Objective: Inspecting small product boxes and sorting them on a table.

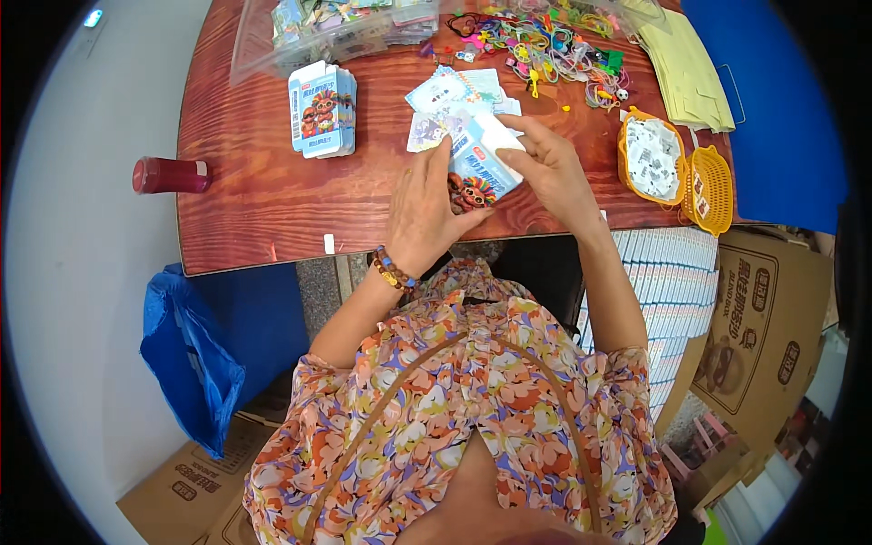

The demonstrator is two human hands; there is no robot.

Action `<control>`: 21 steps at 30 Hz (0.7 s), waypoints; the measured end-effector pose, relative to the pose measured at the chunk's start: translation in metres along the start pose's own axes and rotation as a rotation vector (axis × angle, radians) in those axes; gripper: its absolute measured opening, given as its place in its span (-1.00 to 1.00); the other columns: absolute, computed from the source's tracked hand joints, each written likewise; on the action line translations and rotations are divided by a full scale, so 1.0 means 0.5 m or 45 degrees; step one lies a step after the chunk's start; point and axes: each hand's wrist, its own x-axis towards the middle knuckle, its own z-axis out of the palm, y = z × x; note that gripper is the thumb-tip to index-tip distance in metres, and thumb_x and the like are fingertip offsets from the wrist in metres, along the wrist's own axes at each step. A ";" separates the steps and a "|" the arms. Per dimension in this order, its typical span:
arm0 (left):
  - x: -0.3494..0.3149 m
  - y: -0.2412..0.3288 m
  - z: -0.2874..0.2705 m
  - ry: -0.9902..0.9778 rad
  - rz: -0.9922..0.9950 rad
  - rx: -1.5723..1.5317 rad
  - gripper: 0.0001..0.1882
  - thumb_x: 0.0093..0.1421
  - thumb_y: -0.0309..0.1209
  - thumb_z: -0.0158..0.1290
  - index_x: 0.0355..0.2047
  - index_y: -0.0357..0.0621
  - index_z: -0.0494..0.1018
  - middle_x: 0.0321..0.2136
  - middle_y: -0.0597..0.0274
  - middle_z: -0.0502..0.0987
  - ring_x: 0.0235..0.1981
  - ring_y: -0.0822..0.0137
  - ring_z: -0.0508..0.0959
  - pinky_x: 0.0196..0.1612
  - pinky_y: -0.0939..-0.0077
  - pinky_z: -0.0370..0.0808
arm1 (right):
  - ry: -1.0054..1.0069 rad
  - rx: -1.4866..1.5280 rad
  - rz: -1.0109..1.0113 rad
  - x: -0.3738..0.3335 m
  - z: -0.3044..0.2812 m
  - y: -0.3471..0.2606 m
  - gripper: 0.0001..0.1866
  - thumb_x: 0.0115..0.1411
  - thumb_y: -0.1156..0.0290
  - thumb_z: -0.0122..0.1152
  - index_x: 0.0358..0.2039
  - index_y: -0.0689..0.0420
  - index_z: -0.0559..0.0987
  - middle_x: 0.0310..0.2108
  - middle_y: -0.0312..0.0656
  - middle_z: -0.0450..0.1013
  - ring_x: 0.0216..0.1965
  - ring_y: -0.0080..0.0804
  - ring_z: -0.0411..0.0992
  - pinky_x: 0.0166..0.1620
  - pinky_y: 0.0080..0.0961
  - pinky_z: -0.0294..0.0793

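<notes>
A small light-blue and white cardboard box (488, 169) with a colourful cartoon figure is tilted between my two hands over the table. My left hand (423, 211), with a beaded bracelet at the wrist, grips its left side and lower edge. My right hand (550, 173) has its fingers closed at the white flap on the upper end. Just past the box, a printed card (434, 130) shows beside my left fingertips; whether that hand holds it too I cannot tell. Several patterned cards (442, 89) lie loosely behind. To the left stands a stack of similar boxes (318, 113).
Clear bins (250, 50) of small packets line the far edge, beside a pile of colourful cords and charms (554, 54). Yellow paper sheets (686, 77), yellow baskets (711, 195) of small packets and a red bottle (168, 175) flank the wooden table (241, 213). Packed boxes (668, 272) sit below right.
</notes>
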 end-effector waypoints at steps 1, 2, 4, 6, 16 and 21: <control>0.003 -0.002 0.002 0.004 0.003 0.002 0.02 -0.17 -0.30 0.44 0.27 -0.29 0.16 -0.01 -0.06 0.41 -0.03 -0.04 0.47 0.00 0.12 0.43 | 0.029 -0.025 0.007 0.002 -0.002 0.002 -0.57 0.30 0.57 0.12 0.18 0.30 0.37 -0.06 -0.14 0.52 -0.13 -0.58 0.50 -0.06 -0.59 0.49; 0.004 -0.007 0.005 0.043 -0.027 -0.019 -0.03 -0.16 -0.31 0.44 0.24 -0.28 0.20 -0.05 -0.05 0.44 -0.08 -0.05 0.50 -0.05 0.13 0.47 | 0.027 -0.026 0.002 0.000 0.000 0.003 -0.57 0.30 0.57 0.12 0.18 0.30 0.37 -0.06 -0.14 0.52 -0.13 -0.58 0.50 -0.06 -0.59 0.49; 0.011 -0.012 0.004 0.086 -0.056 -0.040 -0.08 -0.15 -0.32 0.43 0.20 -0.27 0.24 -0.09 -0.05 0.46 -0.13 -0.05 0.53 -0.11 0.14 0.50 | 0.284 0.189 -0.043 -0.013 0.011 0.004 -0.58 0.30 0.55 0.12 0.16 0.29 0.37 -0.05 -0.11 0.51 -0.08 -0.49 0.51 0.01 -0.54 0.50; 0.017 -0.009 0.005 0.165 -0.045 -0.093 -0.14 -0.13 -0.33 0.43 0.17 -0.26 0.28 -0.13 -0.07 0.49 -0.17 -0.05 0.55 -0.16 0.17 0.52 | 0.467 0.024 -0.251 -0.035 0.029 0.044 -0.59 0.27 0.53 0.18 0.12 0.25 0.40 -0.06 -0.10 0.51 -0.09 -0.48 0.51 -0.04 -0.52 0.51; 0.013 0.011 0.024 0.109 -0.303 -0.466 -0.37 -0.01 -0.40 0.36 0.07 -0.30 0.40 -0.19 -0.08 0.58 -0.20 0.05 0.63 -0.19 0.29 0.55 | 0.465 -0.110 -0.454 -0.044 0.066 0.086 -0.68 0.27 0.72 0.09 0.04 0.34 0.45 0.14 -0.08 0.34 0.05 -0.38 0.45 0.11 -0.50 0.47; 0.004 -0.026 0.015 -0.009 -0.307 -0.689 -0.45 0.07 -0.47 0.29 0.08 -0.30 0.41 -0.28 -0.04 0.63 -0.31 0.17 0.68 -0.29 0.39 0.57 | 0.263 0.107 -0.452 -0.033 0.026 0.080 -0.75 0.25 0.72 0.11 -0.05 0.33 0.51 -0.01 -0.18 0.39 0.03 -0.43 0.45 0.06 -0.53 0.49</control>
